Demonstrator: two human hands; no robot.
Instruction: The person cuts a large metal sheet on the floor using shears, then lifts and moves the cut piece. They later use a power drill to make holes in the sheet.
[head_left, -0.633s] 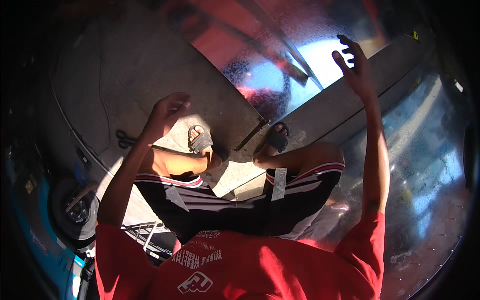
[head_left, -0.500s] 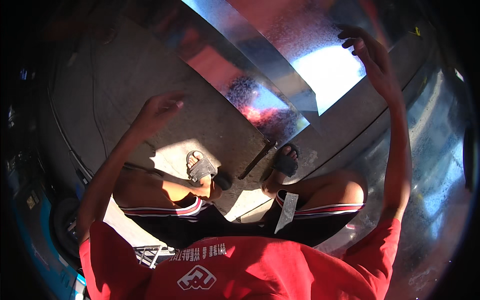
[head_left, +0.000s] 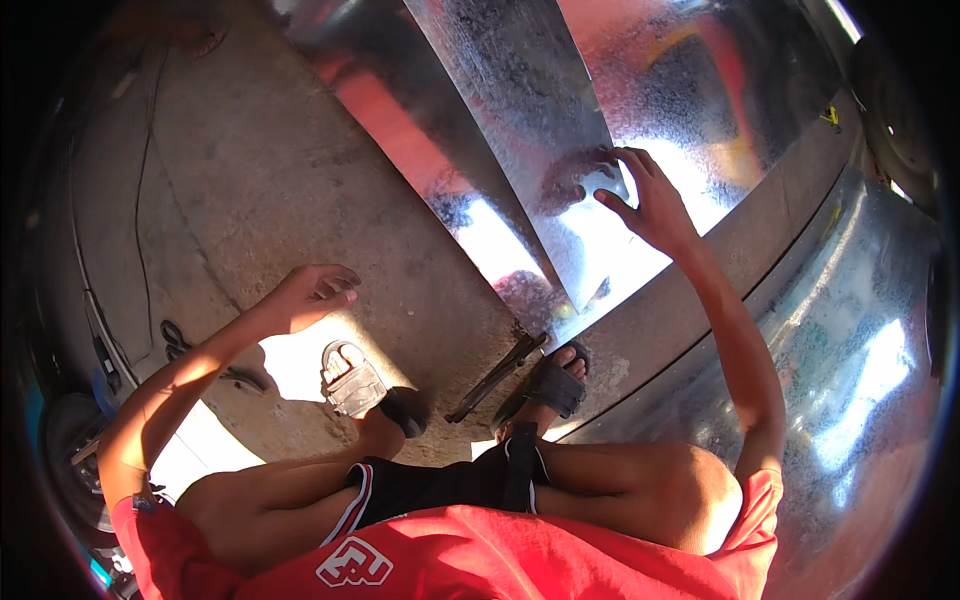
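My right hand (head_left: 648,205) is open over shiny sheet metal, its fingers spread and its thumb apart. Below its fingertips lies a long tapered metal piece (head_left: 515,110), its narrow end pointing toward my feet. It rests over a larger reflective metal sheet (head_left: 385,120). I cannot tell whether the fingertips touch the metal. My left hand (head_left: 308,298) hovers above the concrete floor with nothing in it, its fingers loosely bent and apart. A dark, narrow bar-like object (head_left: 492,383) lies between my feet, by the near corner of the sheet.
My sandaled feet (head_left: 352,385) stand on the concrete floor (head_left: 230,190). Another large metal sheet (head_left: 820,330) spreads out at the right. Cables (head_left: 140,200) run along the left. A small yellow object (head_left: 832,118) lies at the far right, near a dark round thing (head_left: 897,130).
My right hand has come down and to the left, closer to the tapered piece, which now shows a broader face. My left hand is lower. The small metal strip at my lap is out of sight.
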